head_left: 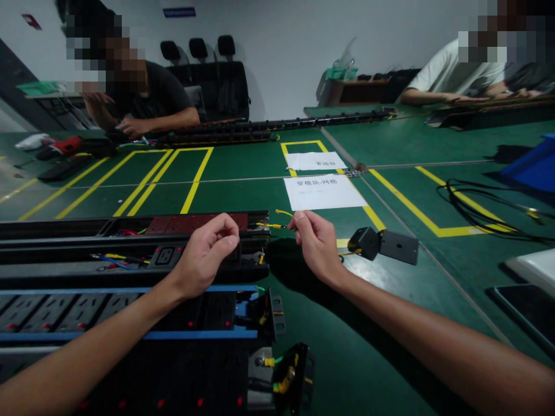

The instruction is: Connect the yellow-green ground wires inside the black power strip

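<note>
My right hand (315,241) pinches a thin yellow wire (284,213) just past the end of the black socket strip. A second yellow-sleeved lead (271,225) runs from the strip's end towards the same fingertips. My left hand (212,248) is curled closed above the black power strip (125,252), near its right end; whatever its fingers may hold is hidden. Beside that hand a black socket (168,255) sits in the strip, with loose coloured wires (121,260) to its left. Brown-red socket modules (173,224) show behind the left hand.
Nearer me lie a blue-edged socket strip (203,335) and another black strip (182,378). A black end box (364,242), paper labels (323,192) and black cable (472,199) are on the green table (243,196). Two people work across it.
</note>
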Motion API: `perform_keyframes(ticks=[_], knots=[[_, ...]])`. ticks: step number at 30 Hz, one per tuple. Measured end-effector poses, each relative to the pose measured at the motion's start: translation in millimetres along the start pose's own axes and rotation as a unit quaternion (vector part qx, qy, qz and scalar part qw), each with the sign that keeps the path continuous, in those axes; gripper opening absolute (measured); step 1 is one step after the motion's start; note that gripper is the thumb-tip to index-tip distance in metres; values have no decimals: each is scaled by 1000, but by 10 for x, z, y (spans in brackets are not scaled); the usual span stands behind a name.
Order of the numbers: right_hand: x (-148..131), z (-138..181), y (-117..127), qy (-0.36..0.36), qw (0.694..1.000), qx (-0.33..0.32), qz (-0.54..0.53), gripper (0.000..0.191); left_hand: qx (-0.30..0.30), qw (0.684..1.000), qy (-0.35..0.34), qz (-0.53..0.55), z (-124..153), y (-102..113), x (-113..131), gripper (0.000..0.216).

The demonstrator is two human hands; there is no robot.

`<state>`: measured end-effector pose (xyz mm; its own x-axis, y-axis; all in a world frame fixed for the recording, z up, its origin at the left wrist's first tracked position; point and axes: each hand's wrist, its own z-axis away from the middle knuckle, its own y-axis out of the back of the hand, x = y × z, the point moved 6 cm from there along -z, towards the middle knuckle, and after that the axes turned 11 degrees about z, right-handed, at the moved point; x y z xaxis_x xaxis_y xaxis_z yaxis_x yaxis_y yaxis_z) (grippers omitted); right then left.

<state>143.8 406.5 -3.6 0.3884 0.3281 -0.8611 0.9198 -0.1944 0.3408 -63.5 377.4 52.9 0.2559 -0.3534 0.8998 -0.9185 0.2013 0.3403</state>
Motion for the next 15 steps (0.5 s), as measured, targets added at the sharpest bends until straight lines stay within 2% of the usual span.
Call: perform_keyframes(ticks=[8,15], knots=[[4,-19,1,7,1000,7,-10,37,6,1000,22,-6,0,18,-54,21],[12,-27,-7,2,1000,3,-4,37,29,997,44,60,30,70,-215,17]])
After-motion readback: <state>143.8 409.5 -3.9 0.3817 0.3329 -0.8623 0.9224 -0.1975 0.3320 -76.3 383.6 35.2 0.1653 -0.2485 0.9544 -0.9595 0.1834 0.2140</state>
